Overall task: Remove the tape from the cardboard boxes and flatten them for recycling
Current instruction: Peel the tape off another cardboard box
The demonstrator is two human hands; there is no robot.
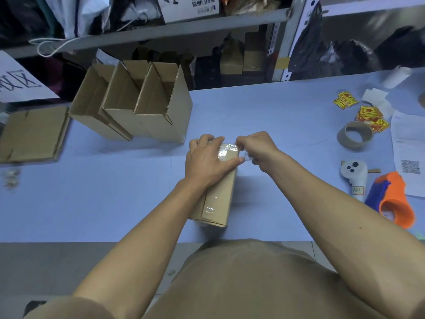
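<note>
A long closed cardboard box (218, 199) lies on the blue table (115, 192) in front of me, its top seam covered by clear tape (226, 151). My left hand (207, 160) lies over the box's far end, its fingers bent around that end and holding it down. My right hand (257, 149) is just right of that end, its fingers pinching a loose strip of the clear tape that stretches from the box top. Three open cardboard boxes (138, 107) stand together at the back left. A flattened box (32, 134) lies at the far left.
An empty tape roll core (355, 138) sits at the right, with yellow stickers (368, 116), papers (407, 148), a white controller (353, 174) and an orange-blue tape dispenser (391, 201). Metal shelving (161, 31) full of bags stands behind the table.
</note>
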